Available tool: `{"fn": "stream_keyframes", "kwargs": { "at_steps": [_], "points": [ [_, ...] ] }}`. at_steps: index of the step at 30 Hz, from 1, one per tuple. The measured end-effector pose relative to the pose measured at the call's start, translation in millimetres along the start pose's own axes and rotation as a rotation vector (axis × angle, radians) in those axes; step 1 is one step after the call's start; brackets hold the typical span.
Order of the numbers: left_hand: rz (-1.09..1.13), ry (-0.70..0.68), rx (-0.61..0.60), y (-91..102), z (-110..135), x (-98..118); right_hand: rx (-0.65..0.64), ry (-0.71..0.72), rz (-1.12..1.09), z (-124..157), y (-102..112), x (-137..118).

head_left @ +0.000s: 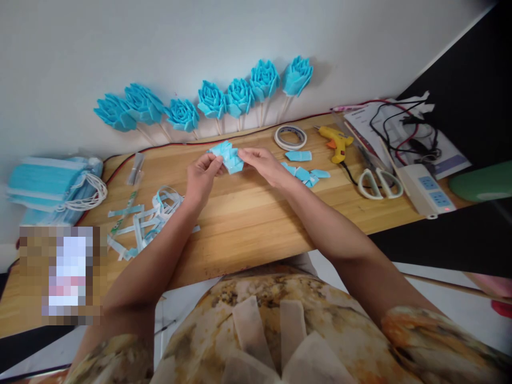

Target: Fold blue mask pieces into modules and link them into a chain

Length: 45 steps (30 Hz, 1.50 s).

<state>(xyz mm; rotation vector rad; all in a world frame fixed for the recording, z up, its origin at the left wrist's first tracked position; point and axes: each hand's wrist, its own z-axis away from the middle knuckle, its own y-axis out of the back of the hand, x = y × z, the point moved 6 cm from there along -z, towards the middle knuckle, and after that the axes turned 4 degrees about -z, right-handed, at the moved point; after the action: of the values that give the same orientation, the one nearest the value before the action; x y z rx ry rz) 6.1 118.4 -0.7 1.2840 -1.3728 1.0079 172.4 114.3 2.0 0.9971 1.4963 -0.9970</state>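
Both of my hands hold a light-blue folded flower piece (229, 158) above the middle of the wooden table. My left hand (204, 173) pinches its left side between thumb and fingers. On the opposite side, my right hand (258, 161) grips the edge with closed fingers; some fingertips are hidden behind the piece. Just right of my right hand lie several folded blue petals (306, 175) and a single flat petal (298, 156). A roll of white tape (290, 137) rests behind them.
Blue flowers on sticks (240, 97) lean along the wall. Face masks (52, 184) are stacked at left, near cut strips (140, 221). To the right are a yellow glue gun (336, 143), scissors (380, 183), a power strip (430, 188), cables (404, 133) and a green object (482, 180).
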Motion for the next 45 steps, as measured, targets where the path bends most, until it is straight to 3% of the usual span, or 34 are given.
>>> {"fn": "stream_keyframes", "kwargs": {
  "at_steps": [12, 22, 29, 38, 45],
  "points": [
    [-0.075, 0.048, -0.149, -10.7, 1.6, -2.5, 0.104, 0.024, 0.073, -0.5, 7.6, 3.6],
    [-0.052, 0.049, -0.122, -9.0, 0.6, -4.2, 0.129, 0.097, 0.161, 1.1, 5.0, 1.2],
    [-0.045, 0.072, -0.071, -8.3, 2.5, 0.7, 0.134, -0.012, 0.014, 0.9, 11.9, 4.5],
    [-0.013, 0.045, 0.029, -2.5, 2.4, 4.9, -0.033, -0.045, -0.012, 0.9, 3.9, 2.9],
    [-0.013, 0.048, 0.012, -5.3, 2.5, 4.2, -0.01, -0.043, 0.086, -0.4, 2.9, 6.8]
  ]
}}
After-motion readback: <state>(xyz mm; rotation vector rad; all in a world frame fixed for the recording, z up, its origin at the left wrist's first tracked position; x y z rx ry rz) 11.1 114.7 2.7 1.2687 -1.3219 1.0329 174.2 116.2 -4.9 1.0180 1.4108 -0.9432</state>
